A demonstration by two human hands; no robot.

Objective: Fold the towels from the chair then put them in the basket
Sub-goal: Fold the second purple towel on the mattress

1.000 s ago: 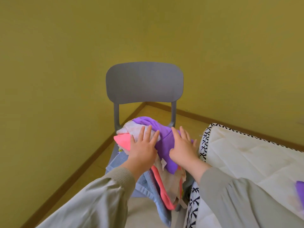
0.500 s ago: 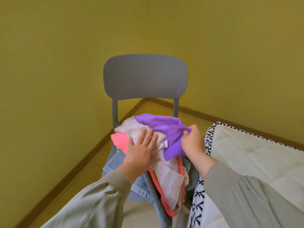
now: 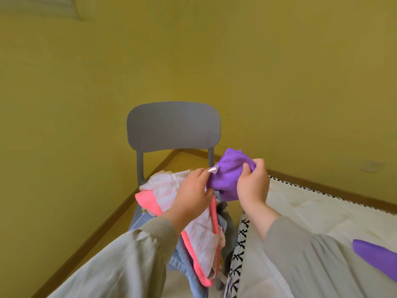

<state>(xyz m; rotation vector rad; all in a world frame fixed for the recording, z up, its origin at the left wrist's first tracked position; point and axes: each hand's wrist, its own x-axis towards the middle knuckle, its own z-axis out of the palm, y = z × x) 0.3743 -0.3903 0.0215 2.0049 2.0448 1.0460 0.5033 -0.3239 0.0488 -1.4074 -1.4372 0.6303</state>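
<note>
Purple towel [image 3: 227, 175] is up off the heap, bunched in the air just right of the chair seat, and both hands have it. The right hand [image 3: 253, 186] clamps a wad at the far corner, and the left hand [image 3: 191, 194] pinches the edge beside the white label [image 3: 212, 169]. Best move now, I'd say: walk the fingers out to two corners and let it hang flat before any fold. Below, the pink and blue towels [image 3: 163, 188] lie piled on the grey chair [image 3: 174, 125], so lift clear and nothing drags. The quilted mattress [image 3: 322, 211] on the right looks a handy folding surface. No basket in view.
</note>
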